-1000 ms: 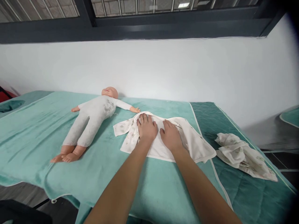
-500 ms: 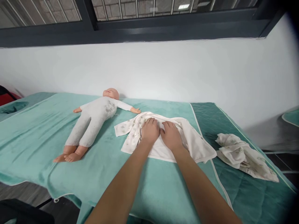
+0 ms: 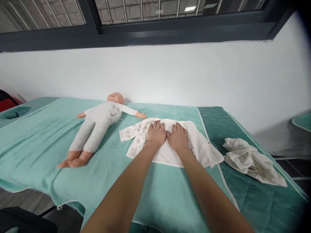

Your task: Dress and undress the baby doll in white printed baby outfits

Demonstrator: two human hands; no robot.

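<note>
A white baby shirt (image 3: 167, 157) with a small print lies spread on the green bed cover, its left sleeve stretched out to the side. My left hand (image 3: 156, 133) rests flat on the shirt's middle, fingers stretched toward the wall. Beside it, thumbs nearly touching, my right hand (image 3: 178, 137) lies on the cloth with its fingers extended. Neither hand grips anything. To the left a baby doll (image 3: 102, 118) in a white bodysuit lies on its back, one hand close to the shirt's top edge.
A crumpled white printed cloth (image 3: 252, 160) lies on the darker green cover (image 3: 262, 204) at the right. The light green cover (image 3: 31, 152) hangs over the front edge. Behind the bed rises a white wall (image 3: 170, 74) below a dark window frame (image 3: 182, 34).
My right hand has flattened, its fingers now straighter on the shirt. The shirt's upper edge looks smoother. The doll and the crumpled cloth stay where they were.
</note>
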